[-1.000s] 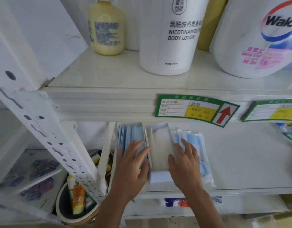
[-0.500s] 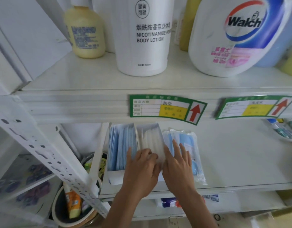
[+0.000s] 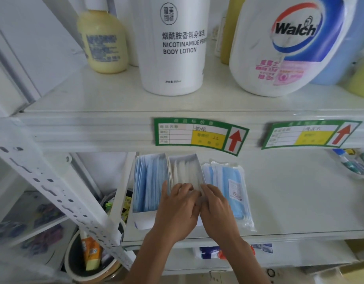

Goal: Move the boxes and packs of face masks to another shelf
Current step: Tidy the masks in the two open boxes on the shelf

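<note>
gripping white mask box [image 3: 186,171] with both hands, left hand [image 3: 178,210], right hand [image 3: 215,206], box's long axis running front-to-back

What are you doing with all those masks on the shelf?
A person is reaching into the lower shelf with both hands. The left hand and right hand meet at the near end of the open box of white masks, fingers curled around it. A box of blue masks stands just left of it, and a clear pack of blue masks lies on the right. Nothing has left the shelf yet.
</note>
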